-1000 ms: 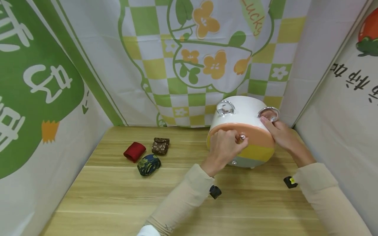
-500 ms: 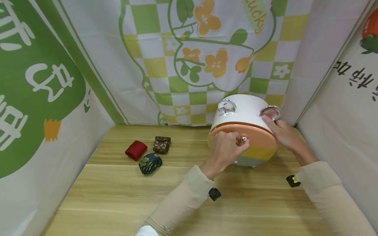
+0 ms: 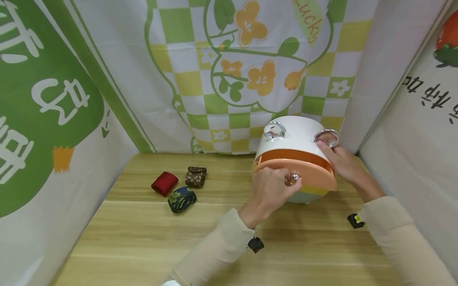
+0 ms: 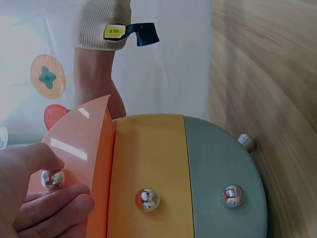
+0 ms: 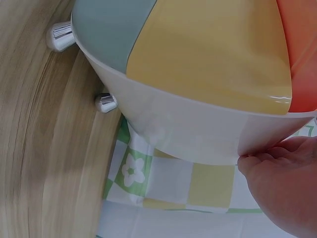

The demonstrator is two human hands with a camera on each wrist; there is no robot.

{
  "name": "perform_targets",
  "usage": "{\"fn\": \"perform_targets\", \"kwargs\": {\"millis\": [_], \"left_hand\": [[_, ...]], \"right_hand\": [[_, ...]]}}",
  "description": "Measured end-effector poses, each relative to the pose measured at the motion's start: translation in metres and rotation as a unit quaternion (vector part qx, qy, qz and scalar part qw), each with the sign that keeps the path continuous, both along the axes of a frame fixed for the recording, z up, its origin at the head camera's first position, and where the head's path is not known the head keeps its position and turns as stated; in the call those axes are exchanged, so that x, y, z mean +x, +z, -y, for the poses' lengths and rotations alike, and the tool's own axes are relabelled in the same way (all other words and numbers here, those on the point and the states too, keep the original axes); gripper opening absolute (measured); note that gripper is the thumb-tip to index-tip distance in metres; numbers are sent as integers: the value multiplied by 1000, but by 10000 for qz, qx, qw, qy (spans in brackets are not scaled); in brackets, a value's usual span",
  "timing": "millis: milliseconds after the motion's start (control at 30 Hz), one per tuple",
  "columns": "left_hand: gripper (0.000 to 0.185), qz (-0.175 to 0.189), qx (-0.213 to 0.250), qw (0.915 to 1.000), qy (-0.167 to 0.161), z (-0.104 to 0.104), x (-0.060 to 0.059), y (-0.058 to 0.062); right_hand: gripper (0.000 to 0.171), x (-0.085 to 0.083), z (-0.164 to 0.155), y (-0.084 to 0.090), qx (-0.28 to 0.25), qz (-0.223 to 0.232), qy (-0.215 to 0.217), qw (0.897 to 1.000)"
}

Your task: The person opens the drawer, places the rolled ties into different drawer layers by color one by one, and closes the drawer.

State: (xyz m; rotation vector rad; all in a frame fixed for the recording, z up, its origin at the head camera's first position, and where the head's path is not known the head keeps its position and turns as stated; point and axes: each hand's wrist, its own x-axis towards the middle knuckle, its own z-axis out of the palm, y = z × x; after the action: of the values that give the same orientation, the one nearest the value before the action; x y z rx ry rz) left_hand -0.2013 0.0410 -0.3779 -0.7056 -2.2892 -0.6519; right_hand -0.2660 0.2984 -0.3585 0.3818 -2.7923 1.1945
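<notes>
A rounded white drawer box [image 3: 298, 135] with silver ring-shaped ears stands at the back right of the table. Its top orange drawer [image 3: 318, 174] is pulled partway out, with a dark orange gap above its front. My left hand [image 3: 270, 188] pinches that drawer's round silver knob [image 4: 52, 179] between thumb and fingers. My right hand [image 3: 343, 165] grips the white side of the box, its thumb near the right ear. In the left wrist view, the yellow drawer [image 4: 148, 153] and the grey-green drawer [image 4: 223, 163] are shut, each with its own silver knob.
On the left of the wooden table [image 3: 143, 238] lie a red cloth roll [image 3: 164, 184], a brown patterned roll [image 3: 195, 176] and a blue-green floral roll [image 3: 181, 199]. A checked curtain [image 3: 229, 119] hangs right behind the box, and printed side panels flank the table.
The orange drawer has come out from closed toward me, drawn by my left hand on the knob. My right hand has kept its place on the box; the cloth rolls lie as before.
</notes>
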Motion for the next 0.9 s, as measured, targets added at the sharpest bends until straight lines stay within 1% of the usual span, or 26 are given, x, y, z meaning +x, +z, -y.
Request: {"fn": "perform_targets", "kwargs": {"millis": [100, 233, 267, 367, 467, 567, 700, 900], "left_hand": [[38, -12, 19, 10000, -60, 1, 4, 1], [35, -68, 17, 10000, -67, 3, 10, 1], [35, -90, 20, 9999, -63, 4, 11, 1], [36, -161, -21, 9999, -36, 6, 16, 2], [38, -214, -137, 9997, 10, 8, 21, 3], [40, -168, -200, 9997, 3, 9, 26, 4], [38, -22, -130, 9999, -99, 12, 30, 5], [38, 19, -65, 9999, -146, 15, 35, 3]], "right_hand": [[46, 1, 1, 0, -189, -133, 121, 9997], [47, 2, 2, 1, -217, -197, 147, 9995], [48, 3, 2, 2, -157, -189, 98, 9997], [50, 4, 2, 3, -154, -179, 90, 9997], [48, 3, 4, 3, -237, -242, 132, 9993], [46, 1, 4, 2, -331, -320, 188, 9988], [45, 0, 5, 1, -397, -359, 211, 9983], [46, 0, 4, 0, -316, -269, 125, 9991]]}}
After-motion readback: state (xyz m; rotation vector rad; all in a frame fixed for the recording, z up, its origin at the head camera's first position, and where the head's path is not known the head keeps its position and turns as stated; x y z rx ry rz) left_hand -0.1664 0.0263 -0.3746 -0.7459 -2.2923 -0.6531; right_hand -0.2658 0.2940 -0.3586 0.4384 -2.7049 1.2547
